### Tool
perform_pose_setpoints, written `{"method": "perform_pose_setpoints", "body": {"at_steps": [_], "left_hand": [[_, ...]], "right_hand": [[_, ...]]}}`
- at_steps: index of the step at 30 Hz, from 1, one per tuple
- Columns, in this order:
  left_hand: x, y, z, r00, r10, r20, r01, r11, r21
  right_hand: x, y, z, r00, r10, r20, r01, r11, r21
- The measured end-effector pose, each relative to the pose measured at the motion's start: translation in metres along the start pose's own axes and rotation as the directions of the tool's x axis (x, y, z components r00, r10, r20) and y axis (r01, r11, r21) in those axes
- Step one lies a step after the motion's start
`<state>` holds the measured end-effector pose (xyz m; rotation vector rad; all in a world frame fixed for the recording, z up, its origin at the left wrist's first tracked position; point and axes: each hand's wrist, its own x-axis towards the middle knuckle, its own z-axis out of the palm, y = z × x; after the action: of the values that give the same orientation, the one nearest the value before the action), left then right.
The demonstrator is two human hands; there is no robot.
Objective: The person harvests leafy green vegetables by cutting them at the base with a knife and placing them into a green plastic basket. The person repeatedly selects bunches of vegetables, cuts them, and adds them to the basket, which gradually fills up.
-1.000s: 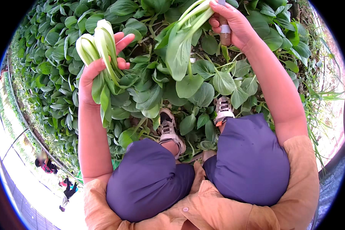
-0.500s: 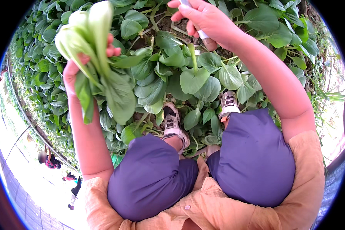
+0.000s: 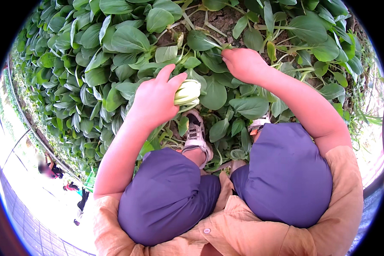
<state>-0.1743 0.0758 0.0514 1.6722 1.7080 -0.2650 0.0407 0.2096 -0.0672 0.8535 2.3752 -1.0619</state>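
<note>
Bok choy (image 3: 187, 93) in curled left hand (image 3: 155, 100)

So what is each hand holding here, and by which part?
The left hand grips a cut bok choy around its pale stalk base. The right hand reaches among the planted leaves; what it holds, if anything, cannot be told.

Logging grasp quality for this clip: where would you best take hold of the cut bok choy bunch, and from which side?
Grip the pale stalk base of the bok choy bunch, coming from its left, as the left hand does now. The stalks look firm and tightly packed there, while the leaves, hidden under the hand, would likely bruise.
</note>
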Motion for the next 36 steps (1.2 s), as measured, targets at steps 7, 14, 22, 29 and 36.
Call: {"method": "perform_pose_setpoints", "body": {"at_steps": [7,14,22,29,36], "left_hand": [[-0.008,0.004,0.004,0.999,-0.022,-0.025,0.024,0.998,0.062],[-0.022,0.004,0.016,0.998,-0.030,-0.060,0.034,0.998,0.053],[-0.009,0.003,0.023,0.994,-0.091,0.066,0.091,0.996,0.002],[-0.015,-0.006,0.042,0.985,-0.128,0.115,0.132,0.991,-0.025],[-0.013,-0.011,0.045,0.986,-0.115,0.124,0.121,0.991,-0.048]], "right_hand": [[0.060,-0.013,-0.013,0.960,-0.215,-0.178,0.170,0.956,-0.239],[0.065,0.009,-0.009,0.911,0.232,-0.340,0.006,0.819,0.574],[0.022,-0.029,-0.005,0.960,-0.262,-0.101,0.268,0.962,0.045],[0.058,-0.017,0.010,0.995,-0.092,0.031,0.095,0.992,-0.080],[0.060,-0.020,0.007,0.991,-0.053,0.125,0.071,0.987,-0.145]]}}
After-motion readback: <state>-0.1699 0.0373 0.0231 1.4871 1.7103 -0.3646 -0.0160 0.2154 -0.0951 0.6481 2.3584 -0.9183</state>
